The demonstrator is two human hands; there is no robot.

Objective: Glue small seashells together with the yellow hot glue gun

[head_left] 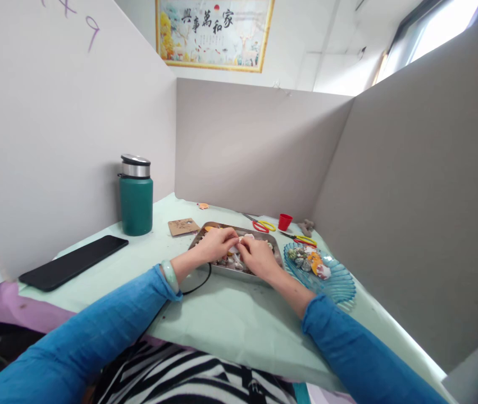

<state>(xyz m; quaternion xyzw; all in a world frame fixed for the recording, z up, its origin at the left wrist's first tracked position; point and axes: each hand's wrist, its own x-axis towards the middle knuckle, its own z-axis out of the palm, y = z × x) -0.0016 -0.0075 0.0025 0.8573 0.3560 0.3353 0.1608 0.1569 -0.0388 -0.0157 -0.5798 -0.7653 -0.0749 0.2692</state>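
Above a metal tray (242, 274) my two hands meet fingertip to fingertip. My left hand (218, 244) is closed in a pinch, and my right hand (259, 257) pinches from the other side. Something small and whitish shows between the fingers, too small and covered to name. Small white and brown pieces (235, 262) lie in the tray beneath the hands. To the right of my right hand, a blue glass dish (340, 283) with a ribbed rim holds orange, white and grey-green small pieces (315, 261).
Behind the tray lie scissors with red and yellow handles (264, 225), a red cup (285, 221) and a second pair of scissors (304, 240). A brown card (183, 226), a green bottle (136, 202) and a black phone (74, 262) are to the left. Grey panels (259, 146) enclose the table.
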